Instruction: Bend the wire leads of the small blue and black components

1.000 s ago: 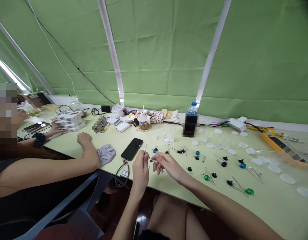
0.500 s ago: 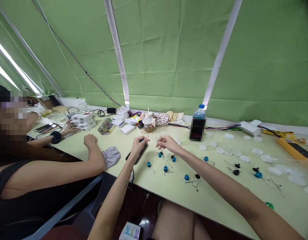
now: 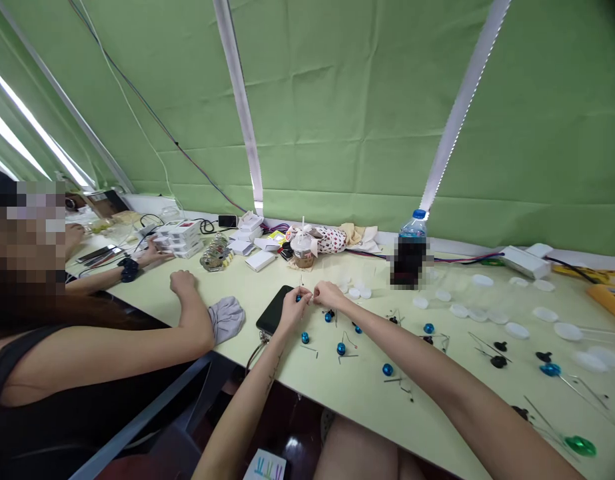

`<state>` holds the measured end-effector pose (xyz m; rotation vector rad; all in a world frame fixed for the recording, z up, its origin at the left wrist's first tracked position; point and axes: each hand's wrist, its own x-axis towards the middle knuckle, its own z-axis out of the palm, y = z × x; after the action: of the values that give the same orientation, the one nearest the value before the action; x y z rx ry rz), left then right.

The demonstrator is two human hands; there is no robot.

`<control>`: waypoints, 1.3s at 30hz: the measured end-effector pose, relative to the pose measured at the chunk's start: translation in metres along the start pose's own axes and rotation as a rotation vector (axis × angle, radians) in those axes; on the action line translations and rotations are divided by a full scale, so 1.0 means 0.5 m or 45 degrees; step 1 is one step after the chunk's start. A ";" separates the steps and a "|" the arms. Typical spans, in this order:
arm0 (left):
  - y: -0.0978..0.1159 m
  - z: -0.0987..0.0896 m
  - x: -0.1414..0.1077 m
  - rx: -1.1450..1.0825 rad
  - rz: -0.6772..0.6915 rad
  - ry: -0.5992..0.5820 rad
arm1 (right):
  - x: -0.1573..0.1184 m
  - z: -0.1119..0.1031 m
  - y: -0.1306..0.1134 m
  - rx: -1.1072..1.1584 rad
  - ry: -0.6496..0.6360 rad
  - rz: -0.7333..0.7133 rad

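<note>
My left hand (image 3: 294, 308) and my right hand (image 3: 330, 295) meet above the table, with their fingertips around a small blue bead (image 3: 298, 298) on a thin wire. The wire's exact grip is too small to make out. My left hand sits just beside a black smartphone (image 3: 273, 312). Several blue beads on wires, such as one (image 3: 341, 349), lie below my hands, along with black knobs (image 3: 498, 361). A co-worker's forearm and hand (image 3: 183, 282) rest to my left near a grey cloth (image 3: 226, 320).
Behind my hands are white plastic discs (image 3: 482, 281), a plastic cup (image 3: 303, 250), a water bottle (image 3: 413, 233) and stacked white boxes (image 3: 177, 239). A green bead on wire (image 3: 580, 445) lies at the front right. The table's front edge (image 3: 367, 407) runs below my arms.
My hands have come closer together, their fingertips now meeting around the bead. The whole view has shifted slightly, with table objects sitting further right in the picture.
</note>
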<state>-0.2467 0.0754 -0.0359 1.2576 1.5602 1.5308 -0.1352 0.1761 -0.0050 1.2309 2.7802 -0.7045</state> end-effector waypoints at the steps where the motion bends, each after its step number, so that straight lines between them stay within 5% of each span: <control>1: -0.002 -0.001 0.000 -0.014 0.008 0.005 | 0.003 0.005 -0.001 -0.022 0.009 0.000; 12: -0.014 -0.004 0.008 -0.199 0.019 0.027 | -0.009 0.002 0.001 0.082 0.254 -0.208; 20: -0.004 -0.006 0.004 -0.416 -0.010 0.061 | -0.026 -0.011 -0.014 0.280 0.247 -0.487; 29: 0.006 -0.005 0.004 -0.523 -0.037 0.001 | -0.061 -0.024 -0.040 0.041 0.336 -0.594; 39: 0.017 -0.019 0.002 -0.541 0.063 0.169 | -0.045 -0.010 -0.017 -0.277 0.258 -0.348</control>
<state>-0.2541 0.0716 -0.0258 0.9742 1.1974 1.8874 -0.1250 0.1575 0.0070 0.9430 3.1251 -0.2850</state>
